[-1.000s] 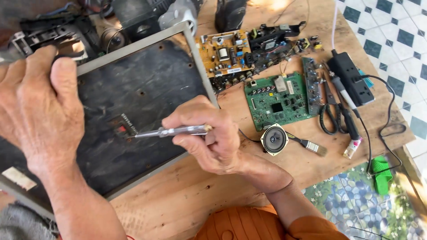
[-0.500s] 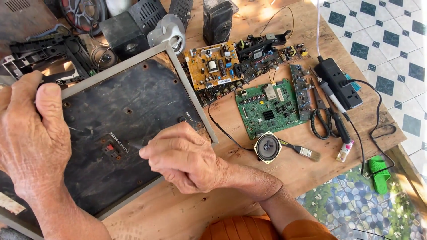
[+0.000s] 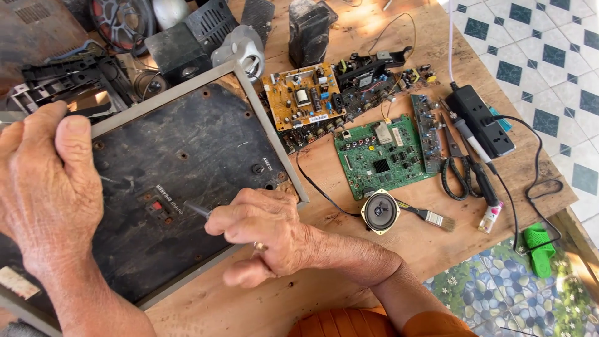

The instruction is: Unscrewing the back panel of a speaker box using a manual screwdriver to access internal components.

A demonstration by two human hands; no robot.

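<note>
A dark, dusty back panel (image 3: 187,156) with a grey metal frame lies on the wooden table. My left hand (image 3: 47,187) grips the panel's left frame edge. My right hand (image 3: 259,234) rests on the panel's lower right part and holds a thin metal tool (image 3: 196,210), likely a screwdriver. Its tip points left toward a small red and black terminal block (image 3: 159,209) on the panel. Most of the tool is hidden in my fist.
To the right lie a green circuit board (image 3: 380,159), a yellow circuit board (image 3: 302,97), a small round speaker (image 3: 380,212), a paintbrush (image 3: 430,216), scissors (image 3: 455,168), a soldering iron (image 3: 477,156) and a black power strip (image 3: 483,118). Dark device parts crowd the table's far edge.
My right hand has slid lower on the panel and regripped the tool, which now points at the terminal block. The view has shifted slightly; my left hand keeps its grip.
</note>
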